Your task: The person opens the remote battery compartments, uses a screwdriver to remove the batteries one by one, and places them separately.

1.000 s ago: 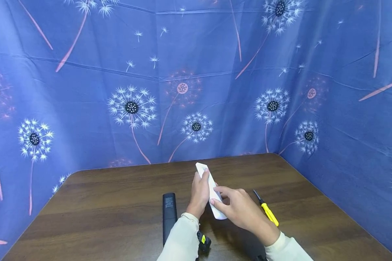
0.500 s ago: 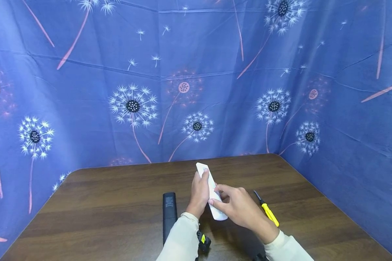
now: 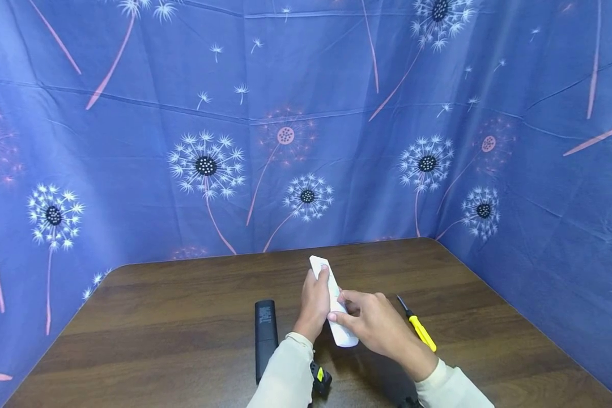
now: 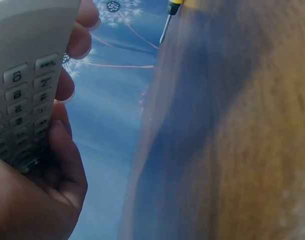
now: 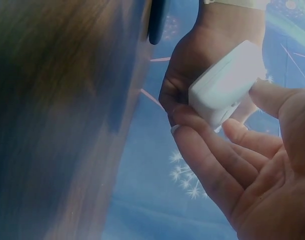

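Observation:
A white remote control [image 3: 344,335] is held up over the table, its back toward the head camera. My left hand [image 3: 313,300] grips it along the left side, thumb lying on the back. In the left wrist view, rows of buttons [image 4: 16,93] show on the face of the remote, with fingers curled round its far edge. My right hand [image 3: 379,326] holds the lower half, thumb at the near side and index fingertip on the back. The right wrist view shows the remote's rounded end [image 5: 225,87] between the right thumb and fingers.
A black remote control [image 3: 266,334] lies on the wooden table [image 3: 173,334] left of my left forearm. To the right of my right hand lies a screwdriver [image 3: 421,333] with a yellow handle. A blue dandelion-print curtain [image 3: 132,170] hangs behind the table.
Both hands and the white remote have shifted slightly to the right. The grip looks the same, and the black remote and screwdriver stay in place.

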`<state>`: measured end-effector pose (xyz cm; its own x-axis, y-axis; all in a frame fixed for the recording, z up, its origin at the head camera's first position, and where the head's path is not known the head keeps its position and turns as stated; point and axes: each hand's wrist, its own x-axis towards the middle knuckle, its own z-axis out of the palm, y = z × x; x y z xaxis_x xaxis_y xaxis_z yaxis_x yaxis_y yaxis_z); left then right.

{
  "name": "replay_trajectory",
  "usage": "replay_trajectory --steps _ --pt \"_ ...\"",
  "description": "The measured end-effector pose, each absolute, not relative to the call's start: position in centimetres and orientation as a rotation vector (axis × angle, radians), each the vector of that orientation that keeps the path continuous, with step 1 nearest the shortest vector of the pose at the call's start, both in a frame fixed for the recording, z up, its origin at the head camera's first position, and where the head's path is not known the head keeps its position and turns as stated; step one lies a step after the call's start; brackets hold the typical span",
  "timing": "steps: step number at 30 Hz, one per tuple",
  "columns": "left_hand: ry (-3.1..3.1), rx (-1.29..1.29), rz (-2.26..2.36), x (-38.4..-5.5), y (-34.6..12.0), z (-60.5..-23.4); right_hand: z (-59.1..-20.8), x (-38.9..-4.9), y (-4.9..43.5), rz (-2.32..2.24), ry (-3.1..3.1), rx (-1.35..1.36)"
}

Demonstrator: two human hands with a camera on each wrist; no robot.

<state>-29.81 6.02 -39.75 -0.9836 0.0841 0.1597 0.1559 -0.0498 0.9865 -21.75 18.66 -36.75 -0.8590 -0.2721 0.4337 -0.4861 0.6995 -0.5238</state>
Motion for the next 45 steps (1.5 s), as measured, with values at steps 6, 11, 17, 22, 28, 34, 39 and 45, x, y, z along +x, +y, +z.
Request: replay_trajectory --steps 6,11,17,22,28,34,39,45 --pt "-2.133 -0.286 -2.230 -30.0 6.1 -39.9 -37.0 -21.9 18.7 0.957 -2.545 0.573" --pt "-2.116 -0.300 -2.241 -29.8 6.2 -40.0 -37.1 -21.9 18.8 1.015 -2.526 0.543" --pt "-2.103 -0.295 -2.273 -29.7 6.2 -40.3 -37.1 -21.8 18.8 1.059 -2.580 0.476" --pt "-2.093 -0.303 -2.277 -29.6 5.9 -40.5 -37.0 -22.0 18.7 1.035 -2.598 0.542" --pt "-2.109 -0.341 -2.240 -29.5 6.2 -40.1 -36.5 -22.4 19.4 0.851 -2.550 0.680" --pt "-2.158 -0.342 -2.166 -29.4 6.7 -40.1 -36.2 -22.7 19.9 0.946 -2.608 0.733" --pt "-2.164 -0.346 -2.139 -29.4 6.4 -40.1 -36.0 -22.8 19.7 1.022 -2.619 0.711" --pt "-2.175 -0.325 -2.163 -29.2 6.5 -40.0 -36.2 -22.5 19.7 1.001 -2.623 0.634"
